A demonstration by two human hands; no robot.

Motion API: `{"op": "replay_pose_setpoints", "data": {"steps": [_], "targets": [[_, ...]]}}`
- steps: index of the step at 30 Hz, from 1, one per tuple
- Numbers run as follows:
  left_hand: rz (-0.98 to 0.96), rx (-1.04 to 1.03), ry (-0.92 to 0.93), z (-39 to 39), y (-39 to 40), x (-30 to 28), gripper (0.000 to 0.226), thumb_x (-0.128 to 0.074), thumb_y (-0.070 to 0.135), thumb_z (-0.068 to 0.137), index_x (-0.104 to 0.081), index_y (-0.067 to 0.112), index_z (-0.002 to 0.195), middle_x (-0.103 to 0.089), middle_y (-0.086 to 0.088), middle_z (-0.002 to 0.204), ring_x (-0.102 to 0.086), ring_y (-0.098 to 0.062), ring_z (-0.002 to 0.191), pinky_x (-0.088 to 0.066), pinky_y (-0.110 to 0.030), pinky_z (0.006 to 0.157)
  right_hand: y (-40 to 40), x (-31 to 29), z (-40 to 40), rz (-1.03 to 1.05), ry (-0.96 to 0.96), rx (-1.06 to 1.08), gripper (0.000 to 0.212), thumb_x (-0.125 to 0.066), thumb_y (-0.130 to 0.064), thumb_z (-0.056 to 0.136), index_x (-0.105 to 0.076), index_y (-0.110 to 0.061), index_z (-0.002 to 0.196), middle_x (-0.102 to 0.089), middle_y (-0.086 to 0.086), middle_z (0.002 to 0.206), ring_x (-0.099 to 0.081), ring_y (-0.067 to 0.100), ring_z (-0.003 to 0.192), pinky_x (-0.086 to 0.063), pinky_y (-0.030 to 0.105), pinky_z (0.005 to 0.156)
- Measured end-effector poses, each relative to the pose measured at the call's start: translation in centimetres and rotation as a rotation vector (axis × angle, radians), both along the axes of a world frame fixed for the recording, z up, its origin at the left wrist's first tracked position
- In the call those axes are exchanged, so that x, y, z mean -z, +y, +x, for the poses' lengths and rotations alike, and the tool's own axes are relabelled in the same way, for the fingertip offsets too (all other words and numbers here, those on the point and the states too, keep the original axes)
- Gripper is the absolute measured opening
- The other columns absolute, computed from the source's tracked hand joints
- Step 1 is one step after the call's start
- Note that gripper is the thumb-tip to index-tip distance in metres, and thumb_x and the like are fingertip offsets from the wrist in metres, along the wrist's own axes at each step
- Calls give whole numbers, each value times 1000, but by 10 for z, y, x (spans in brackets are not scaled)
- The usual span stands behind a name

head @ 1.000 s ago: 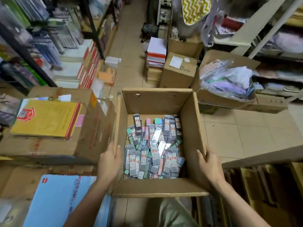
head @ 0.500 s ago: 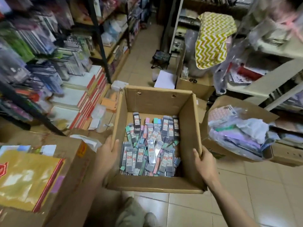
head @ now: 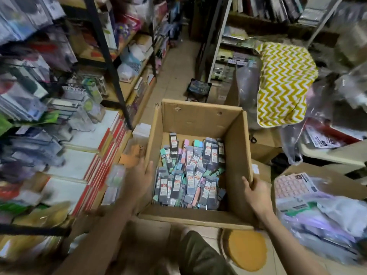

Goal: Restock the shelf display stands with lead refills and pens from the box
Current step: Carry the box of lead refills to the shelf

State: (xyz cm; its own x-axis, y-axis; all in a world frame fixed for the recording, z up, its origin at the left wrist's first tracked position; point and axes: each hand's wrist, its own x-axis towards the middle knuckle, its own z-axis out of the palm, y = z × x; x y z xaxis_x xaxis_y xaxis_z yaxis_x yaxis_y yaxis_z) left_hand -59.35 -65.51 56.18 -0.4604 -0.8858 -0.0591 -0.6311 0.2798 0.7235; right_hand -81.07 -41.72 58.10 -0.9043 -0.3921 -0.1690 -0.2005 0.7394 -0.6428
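Shelves crowd both sides; the box [head: 198, 120] sits between the left hand [head: 141, 175] and right hand [head: 256, 192], each holding a side wall, lead refills [head: 188, 171] piled inside, equally near both

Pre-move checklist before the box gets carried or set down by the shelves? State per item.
1. Left hand on the cardboard box: grip on the left wall, thumb over the rim. Ok.
2. Right hand on the box: grip on the right wall's rim. Ok.
3. Box top open, flaps upright: ok.
4. Lead refill packs inside, well below the rim: ok.
5. Pens in the box: cannot tell, only refill packs are plain.
6. Floor aisle ahead: not ok, a small dark stool stands in it.
7. Free slot on a display stand: cannot tell, the shelves are blurred.
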Motion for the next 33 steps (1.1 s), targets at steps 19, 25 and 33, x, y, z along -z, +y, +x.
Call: {"op": "replay_pose_setpoints", "data": {"steps": [19,25,33], "targets": [[69,-35,-131,-255,-386,11,49,-36,44,101,-44,15,140,-54,-18,135,-52,-36,122,-40,-42,104,-385,12,-275,-69,-36,-96,27,-54,-17,99,-62,-5,121,-68,9,89,-59,22,77,-46,32,66],[62,2,-99,-335,-500,16,38,-38,39,102,-53,13,125,-55,12,78,-49,1,64,-34,-19,57,-485,13,-336,-99,-58,-31,29,-53,-23,99,-60,-10,125,-67,2,93,-61,16,76,-44,25,62],[64,77,-108,-462,-624,12,28,-39,40,102,-53,17,102,-50,9,67,-46,-6,55,-34,-20,49,-591,5,-448,-125,-45,36,32,-53,-25,99,-58,-12,128,-63,-4,89,-64,15,77,-51,27,65]]}}
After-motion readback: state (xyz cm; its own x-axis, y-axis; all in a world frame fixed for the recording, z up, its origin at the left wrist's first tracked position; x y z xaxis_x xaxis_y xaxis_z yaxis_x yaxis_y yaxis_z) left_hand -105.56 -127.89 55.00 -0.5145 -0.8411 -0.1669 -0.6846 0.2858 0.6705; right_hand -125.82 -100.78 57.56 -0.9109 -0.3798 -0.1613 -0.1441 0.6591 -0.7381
